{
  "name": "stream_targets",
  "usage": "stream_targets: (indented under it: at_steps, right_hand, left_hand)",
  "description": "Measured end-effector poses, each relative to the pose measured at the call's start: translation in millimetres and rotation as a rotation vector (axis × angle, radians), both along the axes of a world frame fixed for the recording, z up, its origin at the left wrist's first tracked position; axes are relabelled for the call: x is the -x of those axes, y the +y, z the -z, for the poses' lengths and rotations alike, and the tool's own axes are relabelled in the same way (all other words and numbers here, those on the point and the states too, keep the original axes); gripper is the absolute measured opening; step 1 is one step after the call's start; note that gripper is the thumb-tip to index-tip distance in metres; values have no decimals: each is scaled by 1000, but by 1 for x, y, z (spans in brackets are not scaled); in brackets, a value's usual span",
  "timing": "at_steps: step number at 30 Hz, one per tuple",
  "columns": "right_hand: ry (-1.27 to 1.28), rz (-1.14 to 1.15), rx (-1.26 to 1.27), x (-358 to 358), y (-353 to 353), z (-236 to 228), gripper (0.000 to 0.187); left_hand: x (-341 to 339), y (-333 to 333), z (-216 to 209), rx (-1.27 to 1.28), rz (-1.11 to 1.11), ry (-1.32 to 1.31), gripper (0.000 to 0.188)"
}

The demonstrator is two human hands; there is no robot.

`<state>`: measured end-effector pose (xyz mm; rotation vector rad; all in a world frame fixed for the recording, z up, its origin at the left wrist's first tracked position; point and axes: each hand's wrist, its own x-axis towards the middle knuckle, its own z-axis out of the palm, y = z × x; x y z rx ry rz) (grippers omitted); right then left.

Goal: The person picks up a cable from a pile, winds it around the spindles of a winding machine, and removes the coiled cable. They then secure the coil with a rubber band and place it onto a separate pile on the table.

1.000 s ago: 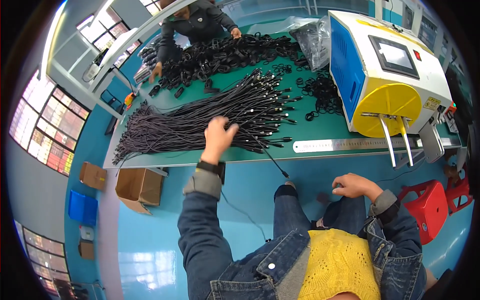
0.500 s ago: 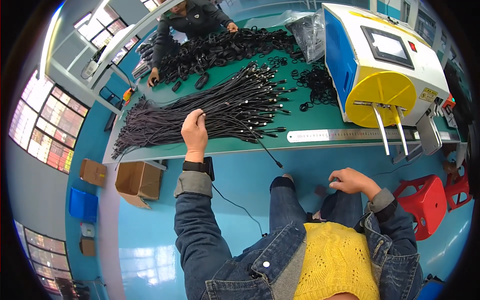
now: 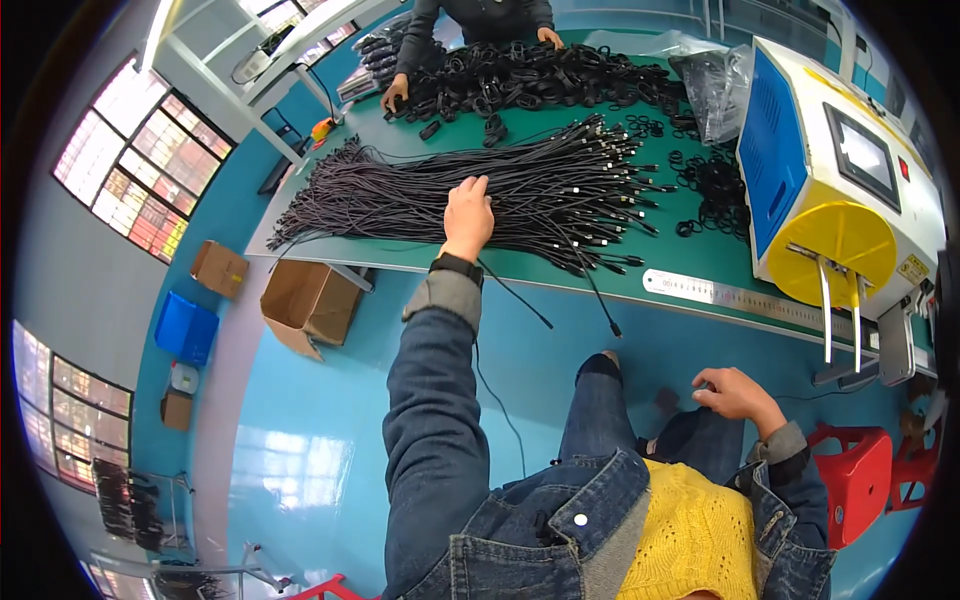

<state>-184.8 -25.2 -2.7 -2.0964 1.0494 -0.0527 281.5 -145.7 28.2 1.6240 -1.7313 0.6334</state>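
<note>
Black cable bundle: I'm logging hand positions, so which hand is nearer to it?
Left. The left hand is right over the black cable bundle; the right hand is off to its right, on the person's side of the table.

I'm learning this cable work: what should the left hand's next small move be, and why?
Probably draw the hanging cable nearest the left hand free of the cable bundle: the hand's bent fingers are at the bundle, and that cable hangs past the front edge of the table. Whether it is gripped, I can't tell.
</note>
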Motion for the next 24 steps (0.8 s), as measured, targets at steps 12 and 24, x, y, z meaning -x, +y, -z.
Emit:
stream_targets:
  at_steps: [12, 24]
  right_hand:
    - [20, 24, -94, -5, -6, 13, 28]
    - [7, -41, -159, -36, -10, 8, 26]
  left_hand:
    - [-57, -9, -46, 285, -115, -44, 7]
    - [-38, 48, -31, -171, 41, 1, 12]
